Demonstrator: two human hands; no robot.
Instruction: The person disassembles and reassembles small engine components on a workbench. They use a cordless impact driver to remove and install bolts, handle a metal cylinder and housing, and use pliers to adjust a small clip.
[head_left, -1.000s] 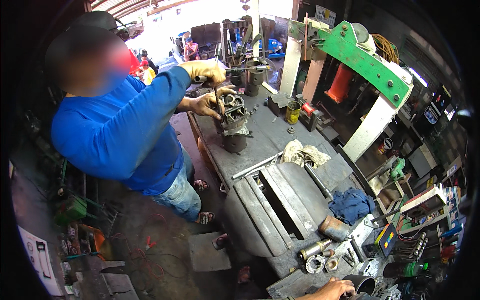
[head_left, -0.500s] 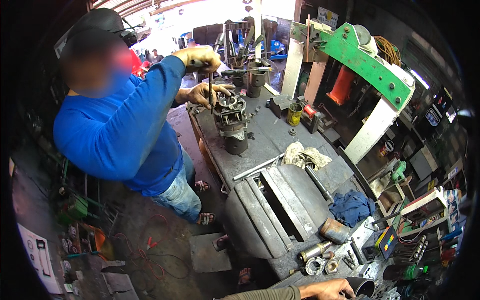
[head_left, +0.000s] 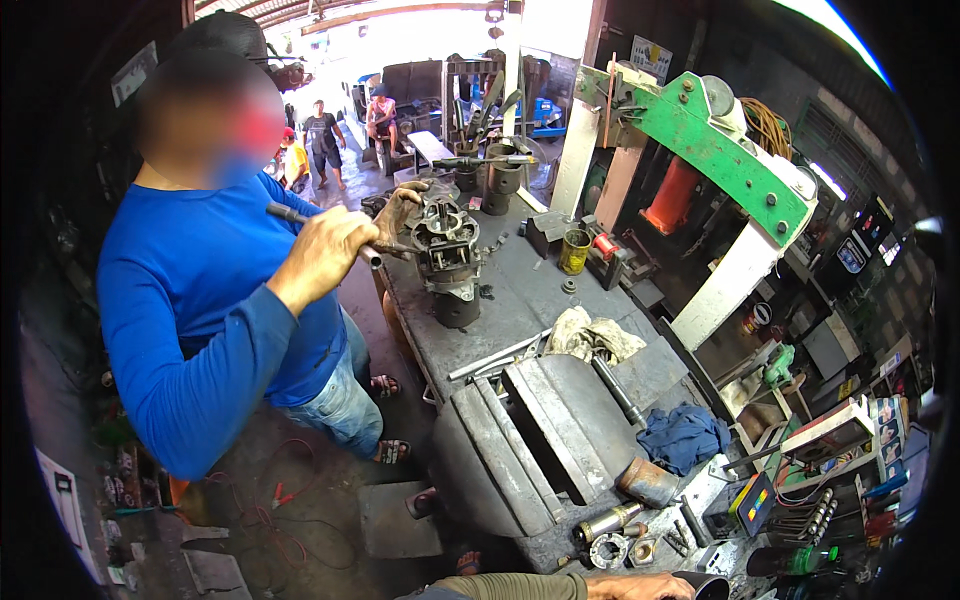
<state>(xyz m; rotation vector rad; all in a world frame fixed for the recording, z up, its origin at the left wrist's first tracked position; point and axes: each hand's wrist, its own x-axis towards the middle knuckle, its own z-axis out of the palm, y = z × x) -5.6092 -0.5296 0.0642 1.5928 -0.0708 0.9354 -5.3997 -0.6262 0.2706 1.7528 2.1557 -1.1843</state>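
From the lower edge my left hand (head_left: 640,586) reaches rightward in an olive sleeve, cut off by the picture's border. Its curled fingers are against the side of a dark, hollow metal cylinder (head_left: 712,588); their tips are mostly hidden. My right hand is out of the picture. Nearby on the bench lie a metal ring (head_left: 607,551), a hex-shaped nut (head_left: 642,550) and a shiny metal sleeve (head_left: 610,522). Across the bench, a co-worker in blue grips a metal bar (head_left: 370,257) in one hand and touches an upright metal assembly (head_left: 447,245) with the other.
A slotted, curved metal plate (head_left: 470,425) covers the near bench. Around it are a rusty can (head_left: 650,482), blue cloth (head_left: 684,438), pale rag (head_left: 592,335) and yellow tin (head_left: 574,252). A green-and-white press frame (head_left: 725,137) rises at right. Several people stand or sit farther back.
The co-worker has lifted the bar off the assembly and brought it toward the body, tilted. My view has shifted slightly, and my left hand shows lower and farther left beside the cylinder.
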